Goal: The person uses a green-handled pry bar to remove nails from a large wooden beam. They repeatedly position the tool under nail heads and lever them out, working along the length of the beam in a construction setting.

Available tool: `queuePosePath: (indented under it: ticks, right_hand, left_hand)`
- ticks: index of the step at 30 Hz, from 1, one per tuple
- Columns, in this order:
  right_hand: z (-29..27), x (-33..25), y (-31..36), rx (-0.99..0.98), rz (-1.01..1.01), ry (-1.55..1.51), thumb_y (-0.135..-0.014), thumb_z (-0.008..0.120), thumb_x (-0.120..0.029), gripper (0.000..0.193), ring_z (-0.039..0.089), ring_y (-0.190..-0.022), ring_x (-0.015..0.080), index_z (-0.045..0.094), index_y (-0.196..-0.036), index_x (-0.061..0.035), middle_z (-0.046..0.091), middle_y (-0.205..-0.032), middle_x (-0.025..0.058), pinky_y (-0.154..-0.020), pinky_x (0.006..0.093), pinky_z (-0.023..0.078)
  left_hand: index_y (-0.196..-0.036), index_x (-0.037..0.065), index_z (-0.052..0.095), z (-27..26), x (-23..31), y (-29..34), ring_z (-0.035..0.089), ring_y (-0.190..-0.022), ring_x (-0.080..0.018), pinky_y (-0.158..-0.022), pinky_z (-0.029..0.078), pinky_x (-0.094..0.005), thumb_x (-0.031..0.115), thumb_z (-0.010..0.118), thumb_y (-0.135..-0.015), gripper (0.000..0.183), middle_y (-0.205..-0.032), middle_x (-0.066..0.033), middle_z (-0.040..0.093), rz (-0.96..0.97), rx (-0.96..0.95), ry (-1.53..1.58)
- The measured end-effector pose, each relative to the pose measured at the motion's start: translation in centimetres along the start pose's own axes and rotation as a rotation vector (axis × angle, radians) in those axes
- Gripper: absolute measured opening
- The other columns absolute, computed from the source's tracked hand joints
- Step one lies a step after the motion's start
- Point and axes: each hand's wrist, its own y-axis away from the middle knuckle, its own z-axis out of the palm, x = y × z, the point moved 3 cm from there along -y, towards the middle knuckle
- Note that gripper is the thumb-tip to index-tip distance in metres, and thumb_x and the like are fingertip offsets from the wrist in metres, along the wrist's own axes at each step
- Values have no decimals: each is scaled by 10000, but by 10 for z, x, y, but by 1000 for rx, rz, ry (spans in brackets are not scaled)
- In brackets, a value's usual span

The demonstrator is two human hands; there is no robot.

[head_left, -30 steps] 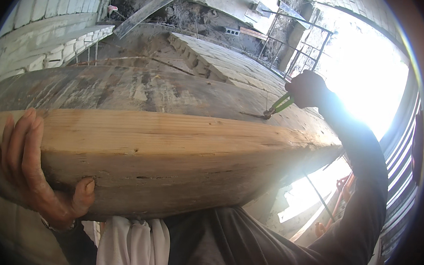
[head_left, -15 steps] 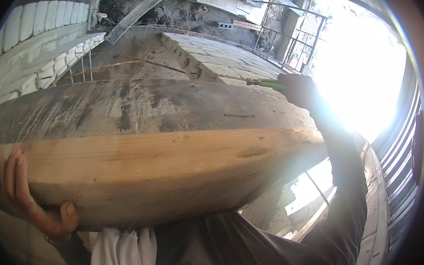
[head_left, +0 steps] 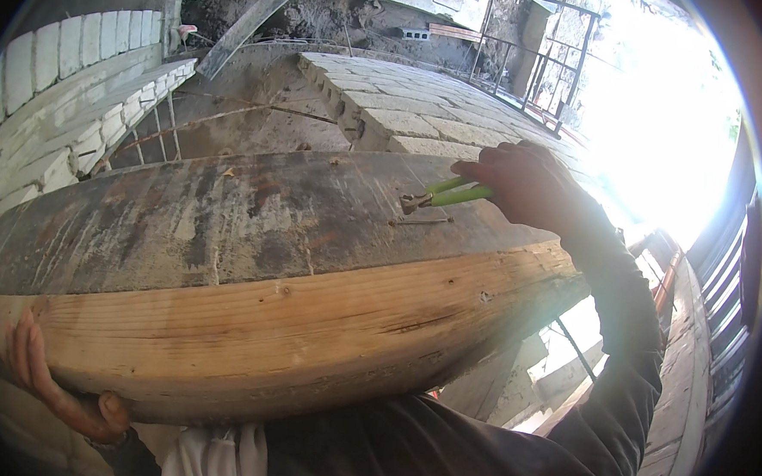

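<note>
Left of the right hand (head_left: 532, 186) jut gripped pliers (head_left: 462, 195); the left hand (head_left: 61, 399) clasps timber (head_left: 299, 324).

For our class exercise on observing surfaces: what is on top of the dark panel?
The dark panel bears pale smears and a thin, nail-like piece near the green-handled pliers. Whatever lies behind the pliers and right hand is covered.

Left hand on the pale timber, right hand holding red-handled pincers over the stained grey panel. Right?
Not quite: the pincers have green handles, not red, as the head view shows. The rest stands: left hand on the pale timber, right hand holding them over the stained grey panel.
</note>
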Motion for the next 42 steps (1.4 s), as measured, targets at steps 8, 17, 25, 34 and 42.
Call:
queuePosePath:
  ticks: [8,17,25,34,42]
  right_hand:
    - [-2,-7,4,-128,36,17,-917,651,-87,340,698,-871,265,700,-1243,-170,703,-898,70,-779,433,550]
    - [-7,-16,9,-100,-3,168,-886,665,-18,533,636,-875,194,631,-1362,-255,648,-872,-3,-800,343,487]
    - [-5,-16,6,-203,58,63,-963,627,-172,112,702,-736,253,673,-1060,-143,675,-769,80,-669,401,569]
    - [2,-2,-9,-544,212,-260,-986,635,-413,217,650,-706,207,711,-1020,-212,677,-762,19,-629,392,483]
    - [5,-1,-10,-346,61,-232,-971,660,-318,185,699,-790,280,739,-1050,-170,715,-814,69,-758,440,545]
  left_hand:
    - [-1443,-76,422,2,-3,3,401,-1393,-416,-1186,232,-612,578,438,-888,857,-1444,-256,488,16,25,18]
    - [-1448,-84,400,1,-5,3,394,-1392,-424,-1179,240,-612,576,447,-889,866,-1434,-263,486,22,4,16]
    - [-1448,-75,403,1,-6,2,390,-1394,-425,-1177,251,-616,585,435,-895,861,-1436,-262,482,41,3,2]
    - [-1445,-78,410,0,-6,4,391,-1394,-427,-1179,241,-616,600,448,-884,881,-1443,-259,483,31,16,21]
    - [-1440,-78,417,-1,-6,5,396,-1393,-419,-1178,240,-617,611,452,-885,885,-1427,-258,497,10,15,51]
